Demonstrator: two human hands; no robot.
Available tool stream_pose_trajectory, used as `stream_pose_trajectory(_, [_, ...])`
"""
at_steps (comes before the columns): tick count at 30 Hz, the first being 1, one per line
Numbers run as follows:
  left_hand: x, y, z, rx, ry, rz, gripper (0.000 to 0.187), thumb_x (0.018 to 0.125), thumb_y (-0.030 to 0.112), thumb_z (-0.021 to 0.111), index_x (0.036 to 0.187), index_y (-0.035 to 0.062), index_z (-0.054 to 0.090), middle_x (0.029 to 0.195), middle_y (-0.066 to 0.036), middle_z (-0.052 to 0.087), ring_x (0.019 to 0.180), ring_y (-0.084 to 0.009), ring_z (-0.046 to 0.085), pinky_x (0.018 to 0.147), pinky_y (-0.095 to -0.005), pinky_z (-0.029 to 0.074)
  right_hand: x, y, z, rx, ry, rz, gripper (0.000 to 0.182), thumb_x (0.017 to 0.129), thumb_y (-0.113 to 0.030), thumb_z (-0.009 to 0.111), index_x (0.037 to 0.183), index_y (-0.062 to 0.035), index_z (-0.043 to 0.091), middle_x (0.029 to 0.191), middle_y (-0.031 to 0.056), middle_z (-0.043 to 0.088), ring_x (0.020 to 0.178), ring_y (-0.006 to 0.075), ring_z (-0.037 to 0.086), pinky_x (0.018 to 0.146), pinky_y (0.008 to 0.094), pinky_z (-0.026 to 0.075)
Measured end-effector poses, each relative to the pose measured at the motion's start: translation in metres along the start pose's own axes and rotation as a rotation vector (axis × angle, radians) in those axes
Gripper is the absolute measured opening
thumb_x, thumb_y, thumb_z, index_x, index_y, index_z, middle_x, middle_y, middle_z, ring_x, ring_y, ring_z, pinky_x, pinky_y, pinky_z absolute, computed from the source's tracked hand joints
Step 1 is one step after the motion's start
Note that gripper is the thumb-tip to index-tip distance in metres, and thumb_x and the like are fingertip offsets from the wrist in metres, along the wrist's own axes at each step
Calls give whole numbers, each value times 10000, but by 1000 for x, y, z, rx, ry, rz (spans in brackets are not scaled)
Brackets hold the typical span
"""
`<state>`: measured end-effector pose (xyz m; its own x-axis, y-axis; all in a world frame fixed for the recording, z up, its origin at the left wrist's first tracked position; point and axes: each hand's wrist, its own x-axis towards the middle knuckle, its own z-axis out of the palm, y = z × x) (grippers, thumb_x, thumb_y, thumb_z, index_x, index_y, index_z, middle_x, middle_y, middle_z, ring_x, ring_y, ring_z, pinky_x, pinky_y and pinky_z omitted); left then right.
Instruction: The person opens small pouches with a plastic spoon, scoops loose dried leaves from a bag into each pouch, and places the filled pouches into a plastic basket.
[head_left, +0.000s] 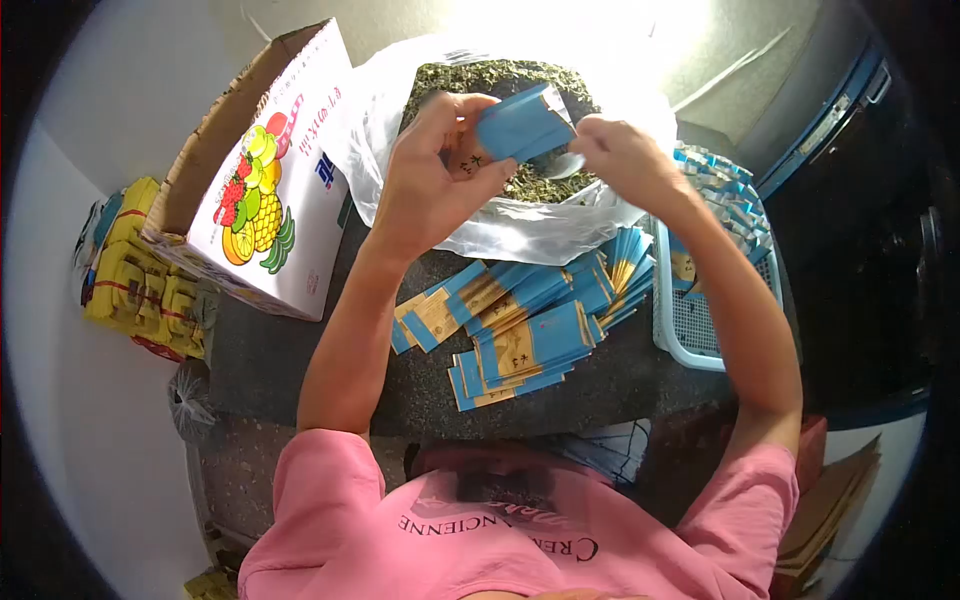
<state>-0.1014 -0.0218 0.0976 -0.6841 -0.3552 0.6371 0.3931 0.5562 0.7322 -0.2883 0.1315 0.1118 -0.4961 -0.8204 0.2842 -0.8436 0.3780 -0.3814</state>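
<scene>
Over the bag, my left hand (430, 185) is wrapped round a blue and gold packet (525, 122), tilted with its open end toward the right. My right hand (632, 162) is closed beside that end, gripping a spoon (564, 166) whose bowl shows just below the packet; the fingers hide its handle. Beneath both hands, a clear plastic bag (480, 240) stands wide open, full of dried green leaves (540, 190). Flat blue and gold packets (530, 345) lie in an overlapping pile on the dark table, nearer to my body.
A white carton with fruit pictures (270, 180) stands open at the left. To the right, a light blue plastic basket (690, 350) holds many upright packets (725, 200). Yellow bundles (130, 275) are stacked by the left wall. Flattened cardboard (830, 520) leans at the lower right.
</scene>
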Motion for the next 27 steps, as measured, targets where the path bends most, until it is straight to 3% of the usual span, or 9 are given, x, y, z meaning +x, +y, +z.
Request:
stream_pose_trajectory(2, [1, 2, -5, 19, -12, -26, 424, 770, 12, 744, 1154, 15, 565, 910, -26, 590, 753, -51, 572, 636, -205, 460, 12, -5, 22, 237, -115, 122, 311, 904, -313, 490, 979, -72, 672, 773, 95, 666, 693, 207, 633, 673, 373, 508])
stream_pose_trajectory(3, [1, 3, -8, 37, -25, -55, 422, 770, 13, 743, 1153, 6, 566, 921, -33, 595, 766, -57, 584, 646, -209, 474, 21, 0, 36, 416, -117, 201, 268, 897, -278, 520, 956, -68, 676, 733, 50, 650, 639, 140, 600, 595, 302, 493])
stream_pose_trajectory(8, [5, -3, -17, 54, 37, -123, 420, 765, 15, 739, 1149, -9, 572, 962, -63, 613, 823, -83, 613, 707, -237, 520, 37, -9, 42, 818, -47, 284, 207, 890, -238, 576, 938, -57, 662, 759, 41, 654, 657, 113, 592, 575, 262, 478])
stream_pose_trajectory(10, [6, -8, -22, 34, 50, -182, 421, 759, 19, 741, 1146, -13, 577, 980, -75, 618, 845, -95, 623, 732, -247, 532, 39, -8, 30, 808, -73, 292, 219, 949, -309, 558, 973, -107, 637, 801, 7, 637, 662, 88, 570, 580, 236, 462])
stream_pose_trajectory(12, [7, -15, -24, 85, 81, -163, 413, 758, 46, 739, 1139, -16, 592, 1019, -94, 623, 878, -121, 638, 753, -263, 537, 40, -1, 20, 853, -44, 303, 197, 928, -297, 585, 989, -121, 649, 804, -11, 627, 678, 76, 560, 599, 227, 453])
stream_pose_trajectory(18, [7, -26, -25, 151, 84, -170, 435, 751, 143, 739, 1134, -19, 612, 1052, -123, 630, 954, -207, 651, 823, -317, 539, 27, -2, -28, 842, 6, 221, 226, 950, -292, 579, 1018, -89, 652, 785, -17, 587, 689, 72, 527, 613, 224, 426])
stream_pose_trajectory(22, [7, -31, -22, 123, 77, -177, 454, 743, 155, 738, 1142, -20, 612, 1060, -133, 625, 983, -224, 648, 838, -325, 536, 23, -9, -44, 840, 29, 155, 222, 967, -278, 560, 1014, -78, 647, 780, -19, 566, 689, 69, 502, 600, 234, 398])
stream_pose_trajectory(24, [6, -32, -20, 127, 74, -175, 469, 740, 164, 736, 1153, -21, 611, 1072, -136, 619, 986, -218, 643, 846, -326, 532, 24, -14, -47, 795, -51, 19, 217, 963, -273, 564, 1014, -79, 647, 773, -17, 565, 682, 67, 496, 595, 228, 388])
stream_pose_trajectory(27, [5, -34, -17, 111, 68, -194, 489, 733, 184, 741, 1157, -22, 609, 1079, -140, 613, 987, -217, 640, 863, -334, 526, 27, -33, -39, 751, -76, 39, 211, 964, -259, 559, 1024, -79, 649, 760, -13, 558, 672, 59, 486, 587, 215, 373])
